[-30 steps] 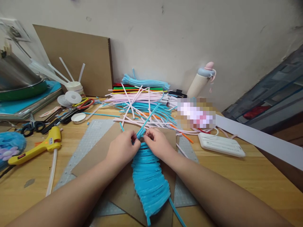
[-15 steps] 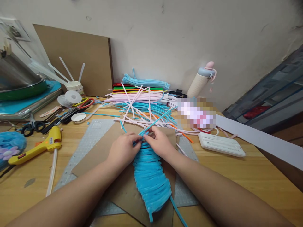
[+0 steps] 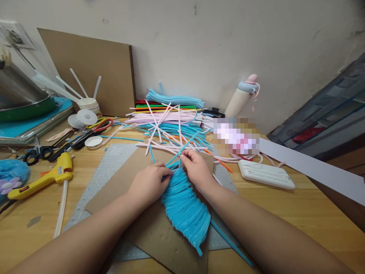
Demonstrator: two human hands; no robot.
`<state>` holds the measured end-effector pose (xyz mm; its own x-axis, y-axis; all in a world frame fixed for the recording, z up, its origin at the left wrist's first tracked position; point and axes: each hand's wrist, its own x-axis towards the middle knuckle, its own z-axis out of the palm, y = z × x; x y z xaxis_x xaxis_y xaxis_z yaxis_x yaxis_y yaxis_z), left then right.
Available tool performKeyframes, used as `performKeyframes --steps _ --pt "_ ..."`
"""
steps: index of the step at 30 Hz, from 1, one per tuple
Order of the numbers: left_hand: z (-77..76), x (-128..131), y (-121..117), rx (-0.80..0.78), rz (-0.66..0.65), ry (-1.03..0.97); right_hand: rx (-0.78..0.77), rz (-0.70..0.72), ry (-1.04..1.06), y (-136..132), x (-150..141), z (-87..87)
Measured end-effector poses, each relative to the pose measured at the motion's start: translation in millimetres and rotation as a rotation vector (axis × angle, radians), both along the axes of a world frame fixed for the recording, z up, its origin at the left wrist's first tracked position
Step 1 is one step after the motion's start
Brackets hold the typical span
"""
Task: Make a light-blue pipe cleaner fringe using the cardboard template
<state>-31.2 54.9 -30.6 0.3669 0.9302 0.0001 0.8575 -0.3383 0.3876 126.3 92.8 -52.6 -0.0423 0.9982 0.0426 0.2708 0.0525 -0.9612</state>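
A blue piece built of tightly wound pipe cleaners (image 3: 185, 207) lies over a sheet of brown cardboard (image 3: 159, 228), its lower tip pointing toward me and to the right. My left hand (image 3: 151, 180) is closed on the upper left edge of this piece, thumb and fingers pinched. At its top, my right hand (image 3: 195, 167) pinches a blue pipe cleaner (image 3: 180, 161) between thumb and forefinger. Loose blue ends stick up beyond both hands, and another blue strand trails out at the lower right.
Behind the hands lie heaped pipe cleaners (image 3: 168, 118) in several colours. On the left are a yellow glue gun (image 3: 48, 179), black-handled scissors (image 3: 38, 152) and a paper cup (image 3: 88, 103). A white power strip (image 3: 266, 174) and a bottle (image 3: 242, 95) stand on the right.
The blue piece has turned, its lower tip swinging to the right. My right hand has shifted slightly right and up, away from my left hand, with a strand in its fingers.
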Motion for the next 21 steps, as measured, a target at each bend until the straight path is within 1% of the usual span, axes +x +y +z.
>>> performKeyframes --steps 2,6,8,11,14,17,21 --pt "2.6 -0.1 0.8 -0.022 0.007 0.023 -0.068 0.032 0.069 -0.2 0.4 -1.0" --pt "6.2 1.2 4.6 -0.054 0.175 0.062 -0.133 0.108 0.095 -1.4 -1.7 -3.7" --pt "7.2 2.5 6.9 -0.065 0.219 0.102 -0.139 0.124 0.092 -2.5 -3.7 -4.1" --pt "7.9 4.3 9.3 -0.062 0.203 0.171 -0.128 0.134 0.080 -4.2 -6.6 -3.6" --pt "7.7 5.0 10.2 -0.060 0.214 0.189 -0.103 0.159 0.086 -4.8 -8.0 -3.2" --pt "7.3 3.9 9.9 -0.050 0.254 0.152 -0.077 0.177 0.042 -5.0 -7.6 -3.5" --pt "7.5 0.9 7.9 -0.020 0.303 0.066 0.001 0.188 -0.125 -6.5 -6.4 -4.3"
